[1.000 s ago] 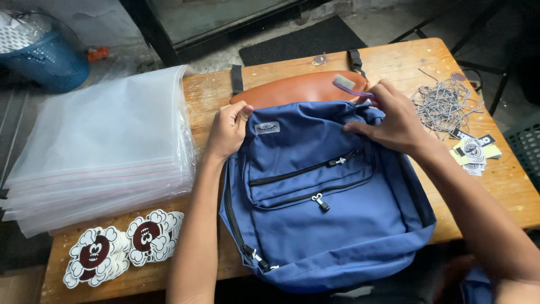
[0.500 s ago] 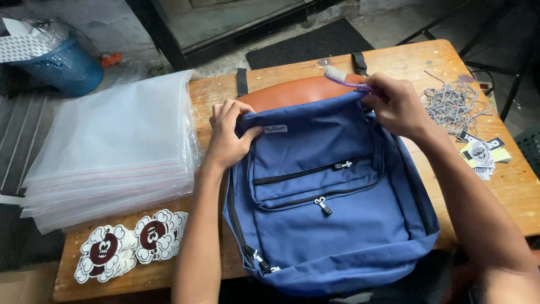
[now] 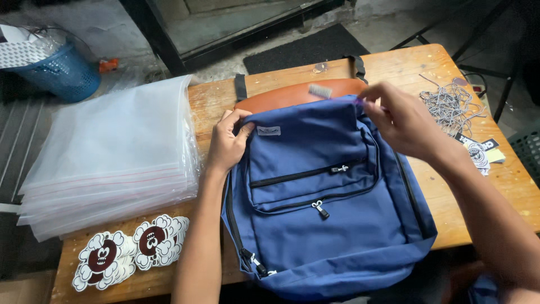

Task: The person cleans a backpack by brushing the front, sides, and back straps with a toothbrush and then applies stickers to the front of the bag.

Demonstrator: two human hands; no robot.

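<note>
A blue backpack (image 3: 326, 225) with a brown leather bottom panel (image 3: 281, 97) lies flat on the wooden table (image 3: 394, 65), front pocket up. My left hand (image 3: 228, 142) grips the bag's far left corner. My right hand (image 3: 402, 121) pinches the far right corner at the top of the bag, fingers closed on the fabric or a small piece there. A grey hook-and-loop strip (image 3: 319, 90) sits on the brown panel.
A thick stack of clear zip bags (image 3: 112, 152) fills the table's left side. Cloud-shaped stickers (image 3: 132, 250) lie at the near left. A pile of grey string tags (image 3: 450, 107) and printed cards (image 3: 478, 149) lie at right. A blue bin (image 3: 59, 70) stands on the floor.
My left hand slid down onto the bag's left corner. My right hand shifted along the top right corner. The view moved closer over the bag.
</note>
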